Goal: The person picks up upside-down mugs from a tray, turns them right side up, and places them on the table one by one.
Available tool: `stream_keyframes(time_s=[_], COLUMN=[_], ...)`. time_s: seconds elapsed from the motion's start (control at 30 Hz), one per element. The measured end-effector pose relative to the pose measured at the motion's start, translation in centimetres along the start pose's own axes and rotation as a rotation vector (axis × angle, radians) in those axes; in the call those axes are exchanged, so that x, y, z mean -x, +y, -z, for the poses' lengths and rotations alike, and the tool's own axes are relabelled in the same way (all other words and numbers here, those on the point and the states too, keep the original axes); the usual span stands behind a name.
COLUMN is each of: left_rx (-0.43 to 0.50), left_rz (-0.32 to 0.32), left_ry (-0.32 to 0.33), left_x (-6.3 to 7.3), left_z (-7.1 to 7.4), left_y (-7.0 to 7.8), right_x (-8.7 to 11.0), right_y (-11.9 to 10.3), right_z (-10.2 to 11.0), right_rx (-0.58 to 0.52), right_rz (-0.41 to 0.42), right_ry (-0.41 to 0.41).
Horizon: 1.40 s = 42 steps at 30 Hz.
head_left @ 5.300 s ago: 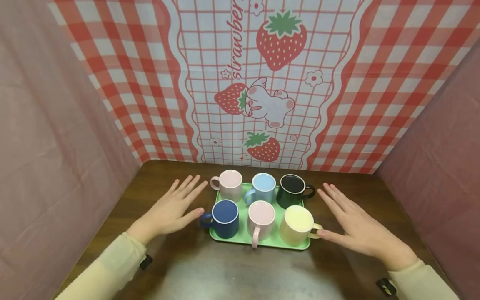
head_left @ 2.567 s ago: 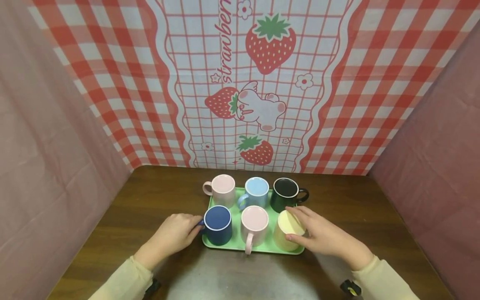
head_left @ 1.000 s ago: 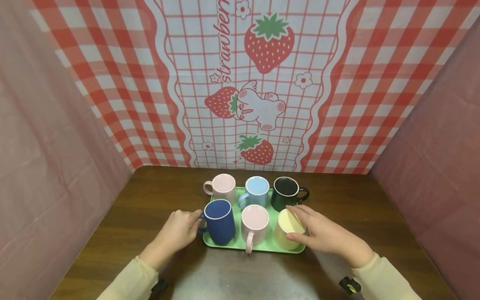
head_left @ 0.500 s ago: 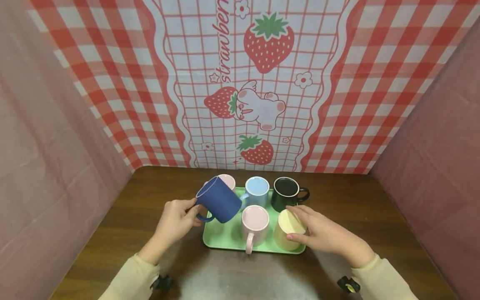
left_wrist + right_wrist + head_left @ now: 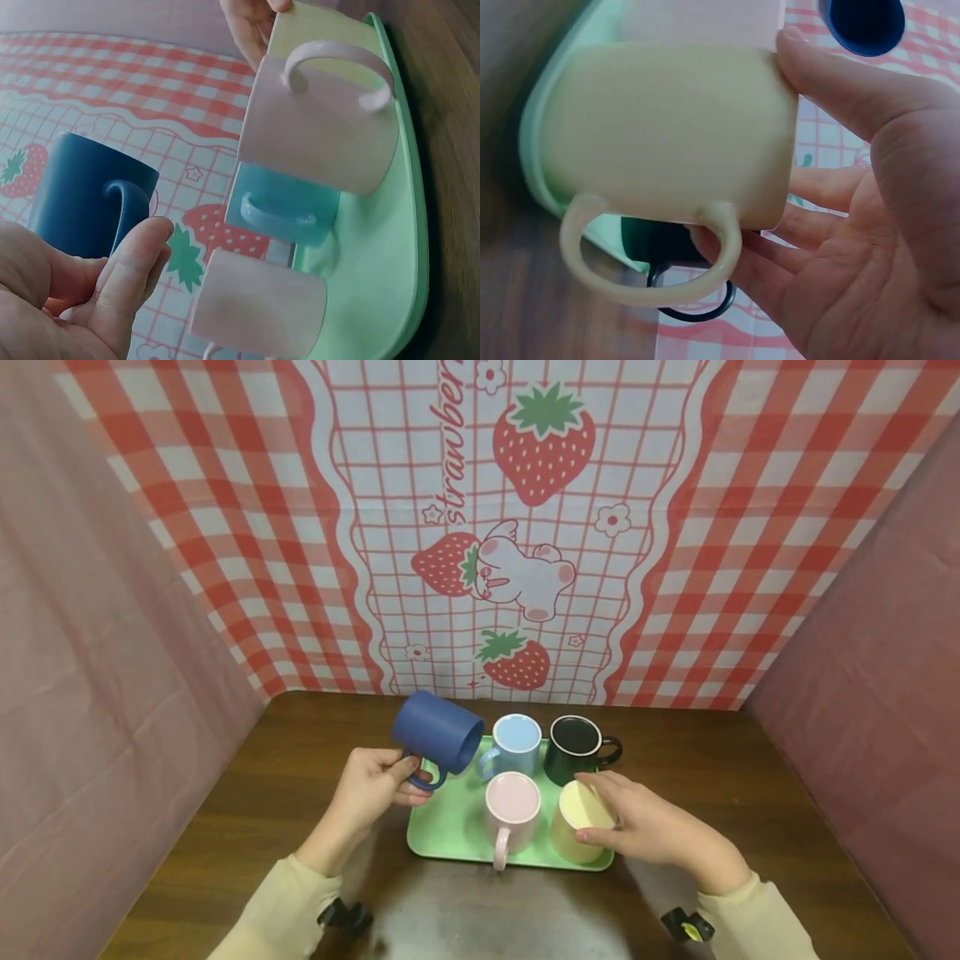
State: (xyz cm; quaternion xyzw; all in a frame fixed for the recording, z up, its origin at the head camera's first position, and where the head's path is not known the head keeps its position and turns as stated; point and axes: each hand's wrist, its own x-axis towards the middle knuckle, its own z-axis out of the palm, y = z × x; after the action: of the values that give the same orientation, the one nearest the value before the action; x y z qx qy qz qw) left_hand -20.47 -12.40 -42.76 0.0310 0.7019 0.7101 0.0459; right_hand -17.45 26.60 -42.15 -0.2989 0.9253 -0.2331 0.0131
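Observation:
My left hand (image 5: 371, 789) pinches the handle of the dark blue mug (image 5: 435, 727), which is raised above the left of the green tray (image 5: 442, 835). That mug lies tipped on its side in the air, mouth facing right and slightly down. On the yellow mug (image 5: 667, 127) at the tray's front right, my right hand (image 5: 652, 827) has its thumb on the near side and fingers on the far side, near the upturned base. Upside down beside it stands a pink mug (image 5: 512, 810). A second pink mug (image 5: 259, 304) is hidden behind the blue one in the head view.
At the tray's back are a light blue mug (image 5: 516, 739) and a black mug (image 5: 574, 750), both base up, the black one's handle sticking out right. The brown wooden table (image 5: 247, 793) ends at a strawberry-print cloth (image 5: 525, 568); pink curtains hang at both sides.
Both hands were apart from the mugs at first. My left hand took the blue mug's handle, lifted it off the tray's front left and tipped it sideways. My right hand came onto the yellow mug.

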Motion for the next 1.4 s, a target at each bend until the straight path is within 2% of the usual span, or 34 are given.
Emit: stream_keyframes(time_s=[0.3, 0.57, 0.73, 0.87, 1.0, 1.23, 1.4], left_rx=[0.165, 0.313, 0.373, 0.417, 0.469, 0.554, 0.590], left_rz=[0.077, 0.112, 0.117, 0.134, 0.147, 0.158, 0.168], left_ry=[-0.063, -0.135, -0.145, -0.139, -0.112, -0.090, -0.089], left_x=[-0.6, -1.0, -1.5, -2.0, -2.6, -3.4, -3.4], left_z=[-1.0, -3.0, -4.3, -5.2, -6.4, -8.7, -9.6], left_y=[-0.2, 0.4, 0.7, 0.6, 0.0, -0.5, -0.7], right_x=[-0.6, -0.9, -1.2, -2.0, -3.1, -5.6, -7.1], right_y=[0.0, 0.0, -0.5, -1.6, -2.6, -3.8, -4.9], right_z=[0.3, 0.3, 0.7, 1.2, 1.4, -0.2, -1.5], right_rx=[-0.036, -0.030, -0.006, -0.031, -0.125, -0.308, -0.345], right_rz=[-0.073, -0.087, -0.102, -0.088, -0.058, -0.061, -0.066], right_ry=[-0.025, -0.027, -0.006, 0.116, 0.258, 0.363, 0.472])
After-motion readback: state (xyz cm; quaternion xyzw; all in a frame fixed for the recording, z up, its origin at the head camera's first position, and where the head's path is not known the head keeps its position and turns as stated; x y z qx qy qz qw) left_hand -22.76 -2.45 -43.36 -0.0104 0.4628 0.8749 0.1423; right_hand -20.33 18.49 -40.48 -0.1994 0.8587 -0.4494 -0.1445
